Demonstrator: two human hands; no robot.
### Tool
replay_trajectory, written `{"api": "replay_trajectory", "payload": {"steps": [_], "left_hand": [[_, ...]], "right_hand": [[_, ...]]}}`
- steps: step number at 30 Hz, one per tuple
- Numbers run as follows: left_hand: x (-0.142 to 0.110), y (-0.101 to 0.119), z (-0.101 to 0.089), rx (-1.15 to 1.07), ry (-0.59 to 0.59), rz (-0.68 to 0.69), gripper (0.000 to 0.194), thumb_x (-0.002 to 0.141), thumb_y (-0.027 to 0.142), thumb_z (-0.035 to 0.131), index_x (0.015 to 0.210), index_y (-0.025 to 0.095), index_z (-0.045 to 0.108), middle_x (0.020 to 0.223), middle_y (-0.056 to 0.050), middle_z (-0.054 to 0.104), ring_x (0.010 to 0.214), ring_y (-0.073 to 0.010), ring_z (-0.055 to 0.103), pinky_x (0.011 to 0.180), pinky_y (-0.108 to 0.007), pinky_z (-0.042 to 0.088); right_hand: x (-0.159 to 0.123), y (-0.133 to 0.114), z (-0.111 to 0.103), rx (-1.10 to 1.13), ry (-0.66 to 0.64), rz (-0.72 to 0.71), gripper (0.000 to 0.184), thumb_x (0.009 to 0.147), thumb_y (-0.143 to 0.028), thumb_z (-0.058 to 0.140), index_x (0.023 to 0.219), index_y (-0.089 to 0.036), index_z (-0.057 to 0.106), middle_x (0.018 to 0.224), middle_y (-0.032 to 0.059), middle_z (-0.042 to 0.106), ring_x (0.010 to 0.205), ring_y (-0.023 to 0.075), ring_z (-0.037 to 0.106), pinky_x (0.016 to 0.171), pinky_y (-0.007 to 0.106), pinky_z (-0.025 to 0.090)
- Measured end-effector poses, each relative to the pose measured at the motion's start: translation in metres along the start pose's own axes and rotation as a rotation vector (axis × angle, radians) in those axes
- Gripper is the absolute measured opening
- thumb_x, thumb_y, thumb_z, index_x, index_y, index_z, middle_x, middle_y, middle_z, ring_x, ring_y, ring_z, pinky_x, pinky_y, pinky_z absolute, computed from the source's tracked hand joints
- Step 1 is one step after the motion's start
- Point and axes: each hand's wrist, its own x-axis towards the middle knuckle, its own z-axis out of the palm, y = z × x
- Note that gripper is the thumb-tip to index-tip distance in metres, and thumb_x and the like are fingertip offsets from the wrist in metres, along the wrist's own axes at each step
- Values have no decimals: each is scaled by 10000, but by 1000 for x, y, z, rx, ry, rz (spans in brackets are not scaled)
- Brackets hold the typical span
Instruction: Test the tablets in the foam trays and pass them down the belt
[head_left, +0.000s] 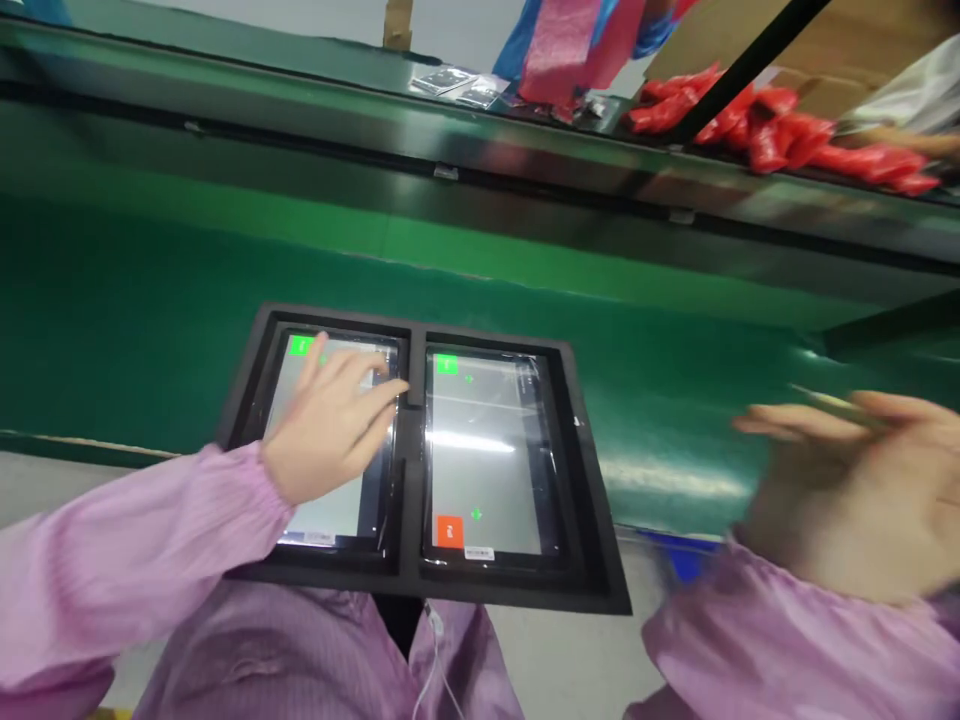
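A black foam tray point(415, 500) with two compartments lies on the green bench and juts over its front edge. In its left compartment is a lit tablet point(346, 512), partly covered by my left hand point(330, 420). The fingers of that hand are spread over the screen; whether a fingertip touches the glass I cannot tell. The right compartment holds a second lit tablet point(487, 450), with green and orange-red squares on its screen. Off to the right, my right hand point(855, 480), blurred by motion, grips a thin pale stick-like tool point(825, 398) between thumb and fingers.
The green bench top point(675, 400) runs left and right. Above it, a shelf point(315, 90) carries red plastic bundles point(772, 120), flat clear packets point(461, 86) and pink and blue sheets point(559, 50). A white cable point(436, 640) hangs below the tray.
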Motion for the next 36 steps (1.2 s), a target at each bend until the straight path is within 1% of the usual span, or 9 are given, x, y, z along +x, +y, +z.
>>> {"api": "replay_trajectory", "payload": {"steps": [2, 5, 8, 14, 18, 22, 24, 30, 36], "left_hand": [[26, 5, 22, 40, -54, 27, 365, 982, 303, 416, 1226, 194, 665, 1268, -155, 573, 1226, -328, 506, 1130, -690, 225], [48, 6, 53, 47, -117, 25, 428, 983, 394, 460, 1325, 191, 618, 1441, -200, 448, 1349, -385, 394, 1138, -708, 172], [51, 6, 65, 20, -152, 10, 438, 991, 436, 447, 1298, 188, 638, 1549, -190, 336, 1427, -401, 294, 1159, -705, 114], [20, -5, 24, 79, -57, -61, 458, 1013, 338, 347, 1410, 190, 522, 1581, -184, 270, 1451, -379, 257, 1154, -703, 133], [-17, -41, 2, 194, -9, -337, 441, 995, 322, 357, 1372, 238, 569, 1568, -150, 306, 1437, -384, 275, 1144, -703, 164], [-45, -68, 3, 244, -78, -524, 468, 994, 374, 359, 1374, 228, 590, 1618, -164, 211, 1447, -441, 234, 1124, -718, 187], [-51, -72, 8, 226, -105, -533, 472, 994, 372, 357, 1392, 239, 575, 1647, -148, 146, 1458, -444, 213, 1127, -719, 181], [-57, -73, 9, 140, 2, -533, 517, 993, 361, 360, 1481, 226, 465, 1674, -110, -20, 1487, -452, 105, 1151, -678, 174], [-51, -74, 9, 131, -85, -528, 503, 1018, 384, 307, 1477, 258, 471, 1674, -105, -40, 1504, -442, 71, 1153, -680, 155]], "right_hand": [[-10, 2, 16, 116, -48, 6, 344, 880, -561, 648, 842, -219, 639, 678, 21, 612, 581, 222, 643, 532, 386, 501], [-28, 4, 33, 122, -220, 71, 340, 957, -506, 569, 901, -178, 637, 749, 33, 662, 610, 195, 653, 613, 374, 509], [-35, 9, 34, 111, -292, 114, 362, 992, -502, 512, 1004, -165, 643, 651, 0, 619, 554, 144, 570, 629, 333, 454], [-34, 33, 30, 128, -300, 202, 463, 937, -594, 564, 1045, -156, 671, 650, -8, 542, 585, 129, 482, 581, 296, 370], [-45, 41, 40, 136, -358, 261, 436, 916, -593, 590, 980, -169, 665, 705, 35, 642, 626, 172, 589, 613, 329, 467], [-54, 39, 47, 60, -471, 207, 416, 948, -580, 538, 984, -186, 667, 799, 72, 715, 720, 215, 678, 726, 392, 539], [-55, 38, 46, 34, -482, 188, 406, 957, -574, 523, 982, -195, 666, 819, 73, 722, 737, 221, 688, 750, 405, 543], [-52, 39, 41, 51, -436, 238, 398, 935, -580, 558, 998, -200, 658, 831, 73, 721, 754, 216, 680, 760, 397, 532], [-49, 40, 46, 41, -505, 243, 405, 916, -565, 591, 1069, -193, 633, 915, 101, 730, 801, 223, 692, 791, 407, 546]]}}
